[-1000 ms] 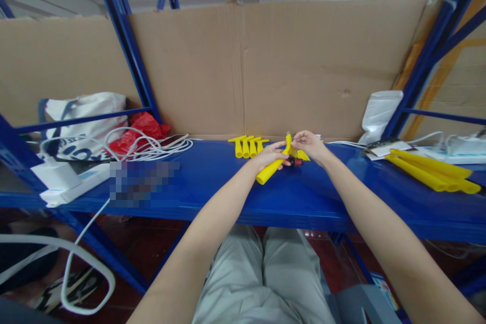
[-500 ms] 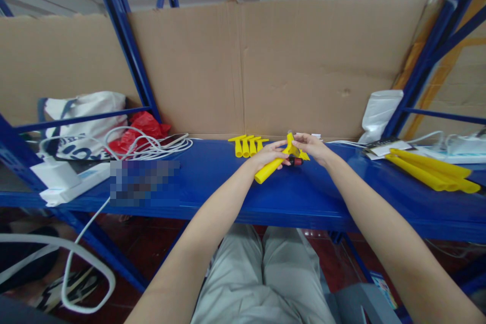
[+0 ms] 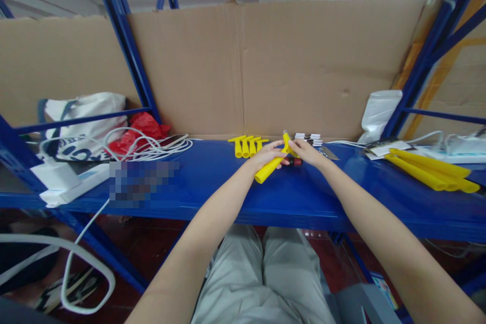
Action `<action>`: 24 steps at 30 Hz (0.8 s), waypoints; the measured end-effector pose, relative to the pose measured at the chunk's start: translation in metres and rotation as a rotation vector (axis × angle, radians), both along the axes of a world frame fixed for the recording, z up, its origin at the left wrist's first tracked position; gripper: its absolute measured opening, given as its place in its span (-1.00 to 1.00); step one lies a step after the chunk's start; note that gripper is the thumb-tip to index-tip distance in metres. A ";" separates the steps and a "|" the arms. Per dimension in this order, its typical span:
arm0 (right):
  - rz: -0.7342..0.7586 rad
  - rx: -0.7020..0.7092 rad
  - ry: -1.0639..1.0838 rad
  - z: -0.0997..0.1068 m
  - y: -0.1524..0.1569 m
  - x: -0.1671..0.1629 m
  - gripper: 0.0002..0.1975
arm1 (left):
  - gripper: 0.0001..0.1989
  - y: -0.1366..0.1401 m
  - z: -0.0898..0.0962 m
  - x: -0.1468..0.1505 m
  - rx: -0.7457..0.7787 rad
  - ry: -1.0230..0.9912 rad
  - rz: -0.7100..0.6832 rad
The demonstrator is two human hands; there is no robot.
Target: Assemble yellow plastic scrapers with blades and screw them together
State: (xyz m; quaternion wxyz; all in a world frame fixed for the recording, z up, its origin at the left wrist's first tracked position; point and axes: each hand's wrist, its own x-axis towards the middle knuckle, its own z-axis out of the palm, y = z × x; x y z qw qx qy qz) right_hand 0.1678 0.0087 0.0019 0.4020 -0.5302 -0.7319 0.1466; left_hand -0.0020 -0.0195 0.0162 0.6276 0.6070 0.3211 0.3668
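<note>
A yellow T-shaped tool with a tubular handle (image 3: pixel 268 171) slants over the blue shelf, its round handle end pointing toward me. My left hand (image 3: pixel 268 154) is closed around its handle near the crosspiece. The fingers of my right hand (image 3: pixel 305 151) pinch the crosspiece from the right; they hide part of it. Just under my hands lies a dark red and black object (image 3: pixel 294 161), partly covered. Several matching yellow T-shaped pieces (image 3: pixel 246 147) stand in a row at the back, left of my hands. Small black-and-white packs (image 3: pixel 309 138) lie behind my right hand.
Longer yellow tubes (image 3: pixel 429 172) lie on the right of the blue shelf (image 3: pixel 212 182). Coiled white cables (image 3: pixel 163 149), a red bag (image 3: pixel 142 129) and a white power strip (image 3: pixel 76 185) are at left. A cardboard sheet (image 3: pixel 243 71) closes off the back.
My right hand has shifted slightly left and in against the crosspiece, uncovering the black-and-white packs behind it. The tool's crosspiece has turned a little; my left hand stays nearly still.
</note>
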 end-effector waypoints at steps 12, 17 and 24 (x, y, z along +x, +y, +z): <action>-0.080 0.046 -0.340 0.015 -0.007 0.021 -0.72 | -0.36 0.015 -0.001 0.001 -0.114 -0.130 0.262; 0.161 -0.176 -0.475 0.011 -0.010 0.024 -0.76 | -0.38 0.019 -0.003 0.000 -0.171 -0.134 0.379; 0.163 -0.234 -0.374 0.012 -0.012 0.028 -0.77 | -0.40 0.017 -0.001 0.000 -0.168 -0.201 0.438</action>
